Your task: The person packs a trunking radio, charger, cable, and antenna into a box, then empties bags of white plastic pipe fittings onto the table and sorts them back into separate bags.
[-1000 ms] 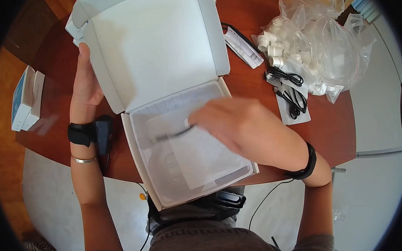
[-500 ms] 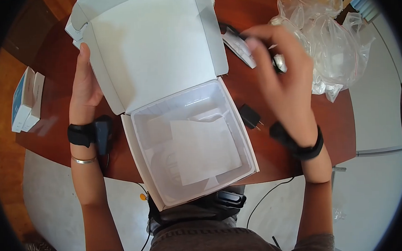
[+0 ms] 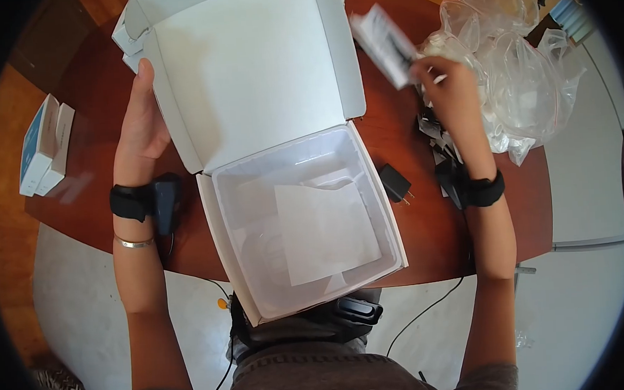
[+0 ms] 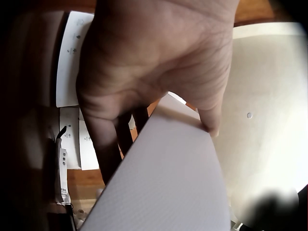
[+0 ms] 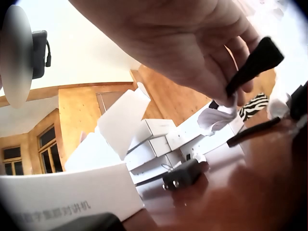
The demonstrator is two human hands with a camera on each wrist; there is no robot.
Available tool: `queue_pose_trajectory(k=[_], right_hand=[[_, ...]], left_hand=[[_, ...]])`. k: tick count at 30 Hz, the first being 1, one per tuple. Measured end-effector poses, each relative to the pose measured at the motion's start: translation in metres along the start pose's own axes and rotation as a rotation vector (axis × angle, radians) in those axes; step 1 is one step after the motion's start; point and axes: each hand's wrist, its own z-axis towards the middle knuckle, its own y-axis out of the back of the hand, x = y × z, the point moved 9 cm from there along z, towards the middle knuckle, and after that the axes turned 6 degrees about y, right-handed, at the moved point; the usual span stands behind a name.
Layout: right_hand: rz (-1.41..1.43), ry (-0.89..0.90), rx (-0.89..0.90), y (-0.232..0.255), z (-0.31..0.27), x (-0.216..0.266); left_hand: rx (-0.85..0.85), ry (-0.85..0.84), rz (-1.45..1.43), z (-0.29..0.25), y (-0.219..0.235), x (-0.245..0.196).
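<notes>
A white box [image 3: 209, 232] lies open toward me with its lid [image 3: 249, 64] raised. Inside is a translucent plastic tray [image 3: 257, 297] with a white paper sheet [image 3: 328, 229] in it. My left hand [image 3: 139, 130] grips the lid's left side; in the left wrist view the thumb is on one face of the flap [image 4: 168, 163] and the fingers on the other. Off to the right, my right hand [image 3: 455, 92] pinches a black strap [image 5: 257, 65] with a white printed wrapper [image 3: 385, 46], which looks blurred. A black plug adapter [image 3: 396, 183] sits by the box's right edge.
Clear bags [image 3: 528, 85] of white parts lie at the table's right, with black cables [image 3: 432, 129] partly hidden under the right forearm. Small white boxes [image 3: 45, 149] stand at the left edge. More white boxes [image 5: 154, 144] are stacked behind the lid.
My right hand has left the tray with a dark cord-like thing, gone to the right, and lifted the wrapped black strap off the table. The left hand keeps its hold on the lid.
</notes>
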Motion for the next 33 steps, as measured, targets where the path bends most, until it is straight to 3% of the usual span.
queue_pose_trajectory(k=[3,4,5,7,9,11,12,14,17,21,24,28,30,33], right_hand=[[0.349,0.186,-0.398,0.050,0.000,0.036],[0.525,0.187,-0.440,0.058,-0.005,0.050],[0.527,0.187,-0.438,0.061,-0.009,0.060],[0.476,0.438,-0.400,0.067,-0.020,0.099],[0.374,0.632,-0.034,0.047,-0.028,0.142],[0.376,0.685,0.172,0.014,-0.041,0.154],[0.376,0.685,0.171,0.009,-0.046,0.154],[0.165,0.687,0.317,-0.014,-0.056,0.153],[0.292,0.594,0.240,-0.005,-0.049,0.152],[0.260,0.533,0.183,0.000,-0.050,0.154],[0.244,0.602,0.337,-0.030,-0.064,0.156],[0.356,0.602,0.408,-0.038,-0.070,0.157],[0.365,0.544,0.537,-0.043,-0.072,0.156],[0.435,0.641,0.502,-0.033,-0.075,0.169]], left_hand=[[0.025,-0.001,-0.014,0.000,0.001,0.001],[0.022,-0.001,-0.015,0.000,0.003,0.002],[0.074,0.004,-0.028,0.000,0.002,0.003],[0.127,0.011,-0.040,0.003,0.009,0.006],[0.174,0.057,0.023,0.005,0.012,0.013],[0.158,0.044,-0.015,0.001,0.001,0.011],[0.125,0.014,-0.073,-0.001,-0.003,0.007],[0.109,0.009,-0.061,-0.001,-0.003,0.006],[0.104,0.003,-0.040,-0.002,-0.004,0.005],[0.158,0.010,-0.034,0.000,0.000,0.007],[0.096,0.005,-0.033,-0.002,-0.002,0.006],[0.160,0.030,-0.019,-0.001,-0.001,0.008],[0.067,0.008,-0.016,-0.002,-0.001,0.006],[0.055,0.007,-0.005,-0.002,0.001,0.005]])
